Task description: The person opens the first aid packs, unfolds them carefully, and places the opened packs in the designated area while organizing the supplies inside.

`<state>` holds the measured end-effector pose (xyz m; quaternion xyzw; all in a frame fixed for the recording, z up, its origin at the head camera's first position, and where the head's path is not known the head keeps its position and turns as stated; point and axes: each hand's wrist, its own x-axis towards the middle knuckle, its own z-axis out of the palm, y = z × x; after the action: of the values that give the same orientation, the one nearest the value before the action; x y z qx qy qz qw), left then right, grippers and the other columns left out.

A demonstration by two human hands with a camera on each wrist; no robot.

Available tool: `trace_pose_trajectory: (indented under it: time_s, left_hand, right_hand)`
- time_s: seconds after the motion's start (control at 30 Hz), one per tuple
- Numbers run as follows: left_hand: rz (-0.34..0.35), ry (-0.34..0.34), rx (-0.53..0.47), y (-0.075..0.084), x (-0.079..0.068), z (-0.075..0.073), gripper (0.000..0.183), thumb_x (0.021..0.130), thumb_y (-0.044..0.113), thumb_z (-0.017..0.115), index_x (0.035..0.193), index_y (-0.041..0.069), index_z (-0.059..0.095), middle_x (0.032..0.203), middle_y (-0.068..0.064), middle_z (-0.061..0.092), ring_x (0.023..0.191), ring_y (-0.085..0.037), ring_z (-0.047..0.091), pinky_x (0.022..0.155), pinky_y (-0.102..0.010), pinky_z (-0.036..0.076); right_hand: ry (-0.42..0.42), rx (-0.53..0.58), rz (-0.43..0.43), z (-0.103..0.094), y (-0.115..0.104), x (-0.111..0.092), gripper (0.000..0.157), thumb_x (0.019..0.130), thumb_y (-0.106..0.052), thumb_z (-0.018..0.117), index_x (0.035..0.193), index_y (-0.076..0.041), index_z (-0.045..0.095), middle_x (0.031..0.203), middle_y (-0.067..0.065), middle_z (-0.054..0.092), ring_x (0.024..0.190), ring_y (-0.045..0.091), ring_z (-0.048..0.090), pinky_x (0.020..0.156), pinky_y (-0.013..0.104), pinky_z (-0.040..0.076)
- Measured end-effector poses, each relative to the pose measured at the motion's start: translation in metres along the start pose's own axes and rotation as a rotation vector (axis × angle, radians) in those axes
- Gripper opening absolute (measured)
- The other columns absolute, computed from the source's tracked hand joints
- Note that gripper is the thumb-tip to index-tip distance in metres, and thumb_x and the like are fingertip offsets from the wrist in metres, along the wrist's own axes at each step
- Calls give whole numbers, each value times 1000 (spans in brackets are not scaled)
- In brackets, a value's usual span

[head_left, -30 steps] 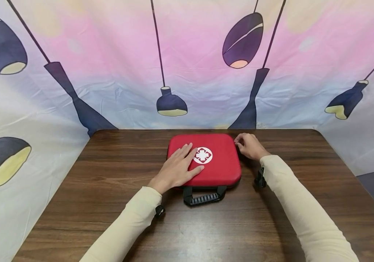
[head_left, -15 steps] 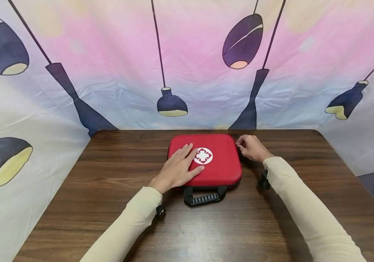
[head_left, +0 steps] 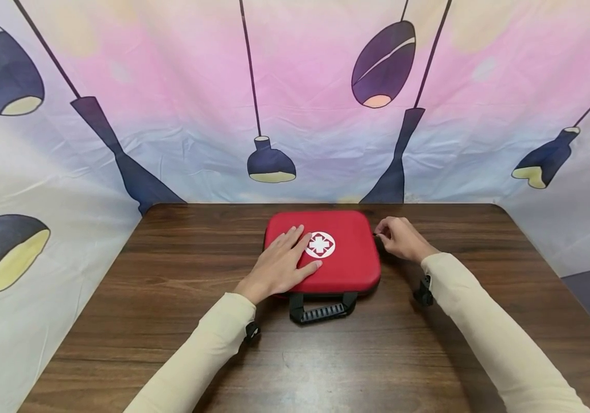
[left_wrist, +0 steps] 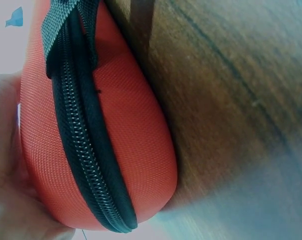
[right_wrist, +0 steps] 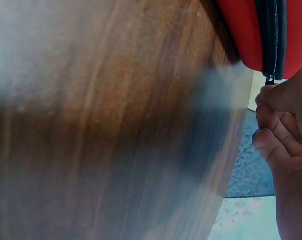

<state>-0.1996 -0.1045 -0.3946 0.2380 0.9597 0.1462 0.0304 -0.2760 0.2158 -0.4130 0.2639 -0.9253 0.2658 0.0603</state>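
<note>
A red first-aid case with a white cross emblem lies flat on the table, its black handle toward the person. My left hand rests on the left half of the lid with fingers spread straight. In the left wrist view the black zipper runs closed along the case's side. At the right side of the case, my right hand pinches the zipper pull between thumb and curled fingers. The pull is mostly covered by the fingertips.
The dark wooden table extends around the case on all sides. A cloth backdrop with printed lamps hangs behind its far edge. Black wrist cameras sit under both sleeves.
My right hand has moved along the right side of the case toward the person, with the zipper pull pinched. My left hand has stayed on the lid.
</note>
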Motion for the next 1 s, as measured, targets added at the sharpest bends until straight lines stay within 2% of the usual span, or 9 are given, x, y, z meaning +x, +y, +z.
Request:
trace_pose_trajectory:
  time_s: [0.37,1.0]
  left_hand:
    - [-4,-7,10,1,0,0,79,98,54,54,159,9,32,167,-13,21,154,-29,16,126,-41,12]
    - [10,-2,15,-1,1,-1,79,99,54,53,159,8,32,167,-14,21,154,-30,15,126,-41,11]
  right_hand:
    - [-28,-8,-32,-4,-7,-16,7,88,8,64,93,5,69,87,13,68,74,20,64,65,35,56]
    - [5,-23,-115,-4,-23,-50,11,85,10,68,87,0,70,83,4,66,70,12,60,61,29,54]
